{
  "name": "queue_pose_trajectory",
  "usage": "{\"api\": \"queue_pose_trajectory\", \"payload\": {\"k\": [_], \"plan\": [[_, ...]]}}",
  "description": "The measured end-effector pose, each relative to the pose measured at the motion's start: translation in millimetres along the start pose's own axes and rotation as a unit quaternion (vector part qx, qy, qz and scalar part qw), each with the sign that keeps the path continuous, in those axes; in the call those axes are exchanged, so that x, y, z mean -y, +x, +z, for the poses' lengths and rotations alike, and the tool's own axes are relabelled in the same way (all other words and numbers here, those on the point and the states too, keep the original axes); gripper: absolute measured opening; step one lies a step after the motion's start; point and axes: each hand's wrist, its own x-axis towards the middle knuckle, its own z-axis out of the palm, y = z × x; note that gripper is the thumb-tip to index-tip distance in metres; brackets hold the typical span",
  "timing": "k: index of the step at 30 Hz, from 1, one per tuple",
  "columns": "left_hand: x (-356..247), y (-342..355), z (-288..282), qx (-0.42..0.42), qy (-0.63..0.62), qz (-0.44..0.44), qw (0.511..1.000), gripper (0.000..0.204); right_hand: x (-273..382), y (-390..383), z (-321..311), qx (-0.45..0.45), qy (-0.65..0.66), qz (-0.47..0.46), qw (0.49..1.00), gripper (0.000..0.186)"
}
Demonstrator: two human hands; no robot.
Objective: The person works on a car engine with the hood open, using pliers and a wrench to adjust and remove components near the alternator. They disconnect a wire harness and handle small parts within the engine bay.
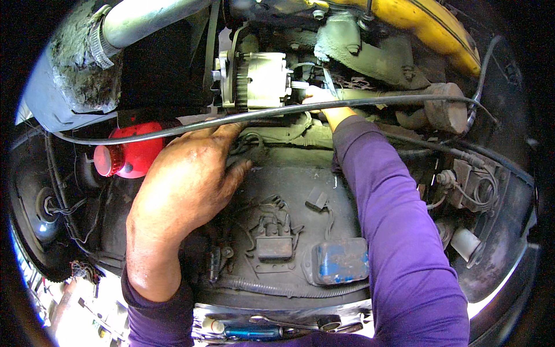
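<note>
Engine bay point(289, 182), alternator point(263, 80) — beside right fingers point(315, 94)

In a grimy engine bay point(295, 173), the right hand point(321, 97) of a person in purple sleeves point(404, 214) reaches behind a black cable point(376, 101) to the end of a silver alternator point(263, 81); the left hand point(188, 165) extends below, thumb spread. A red capped container point(139, 151) sits beside it, a yellow pipe point(416, 23) curves at upper right, and a worn blue box point(341, 261) stands near the right sleeve.
</note>
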Motion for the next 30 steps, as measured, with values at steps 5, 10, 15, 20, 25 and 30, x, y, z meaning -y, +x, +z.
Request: {"api": "queue_pose_trajectory", "payload": {"k": [5,10,15,20,25,30], "plan": [[-1,0,-1,0.002,-0.013,0.001,1.000,0.061,-3,2,1,-0.003,0.001,0.002,1.000,0.027],[0,0,0,-0.001,0.002,0.007,1.000,0.061,-4,3,2,-0.004,0.001,0.006,1.000,0.027],[0,-1,-1,0.003,-0.001,0.001,1.000,0.061,-5,4,3,-0.004,0.000,0.006,1.000,0.027],[-1,0,-1,0.002,-0.012,0.006,1.000,0.059,-6,4,4,-0.005,-0.001,0.009,1.000,0.027],[0,0,0,0.001,-0.002,0.004,1.000,0.058,-5,6,7,-0.007,-0.001,0.010,1.000,0.027],[1,-1,1,-0.022,-0.005,0.018,1.000,0.058,-4,7,10,-0.007,-0.005,0.010,1.000,0.027]]}}
